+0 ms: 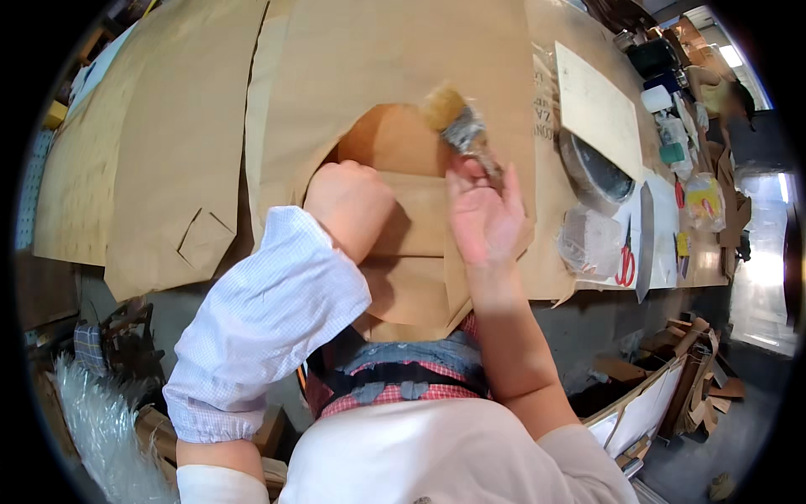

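Note:
A large brown paper bag lies on the table before me, its near end opened out into folded flaps with a dark gap inside. My left hand is curled closed at the left edge of this opening; its fingers are turned away, so what they pinch is hidden. In my right hand, palm up, is a flat paintbrush. Its wide, yellowish bristles point up and left over the right side of the opening, above the paper. The brush's middle part looks grey and smeared.
More brown paper covers the table's left. On the right are a pale board over a dark bowl, a crumpled clear plastic container, red-handled scissors, a long blade and bottles. Cardboard scraps stand below right.

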A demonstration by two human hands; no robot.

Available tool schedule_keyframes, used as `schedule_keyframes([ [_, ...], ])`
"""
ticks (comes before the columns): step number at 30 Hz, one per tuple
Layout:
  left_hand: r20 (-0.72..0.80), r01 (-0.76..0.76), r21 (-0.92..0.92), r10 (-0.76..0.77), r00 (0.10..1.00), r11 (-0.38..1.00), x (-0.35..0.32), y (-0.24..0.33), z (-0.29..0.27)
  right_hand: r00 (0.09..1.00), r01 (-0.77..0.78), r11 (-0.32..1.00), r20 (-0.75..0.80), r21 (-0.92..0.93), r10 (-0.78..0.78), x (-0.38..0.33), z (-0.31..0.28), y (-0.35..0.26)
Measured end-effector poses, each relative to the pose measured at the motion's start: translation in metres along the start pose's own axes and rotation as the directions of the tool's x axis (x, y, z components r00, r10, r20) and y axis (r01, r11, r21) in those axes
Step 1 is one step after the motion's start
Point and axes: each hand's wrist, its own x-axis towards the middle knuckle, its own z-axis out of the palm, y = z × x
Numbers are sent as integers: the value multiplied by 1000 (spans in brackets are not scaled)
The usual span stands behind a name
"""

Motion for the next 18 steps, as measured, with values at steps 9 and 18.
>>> schedule_keyframes([
  [9, -244, 393, -169, -425, 872, 904, -62, -54, 69, 962, -261, 928, 156, 266, 226, 0, -4, 7],
  [18, -245, 296, -308, -376, 894, 904, -64, 11, 91, 926, -305, 948, 260, 87, 274, -2, -13, 9],
])
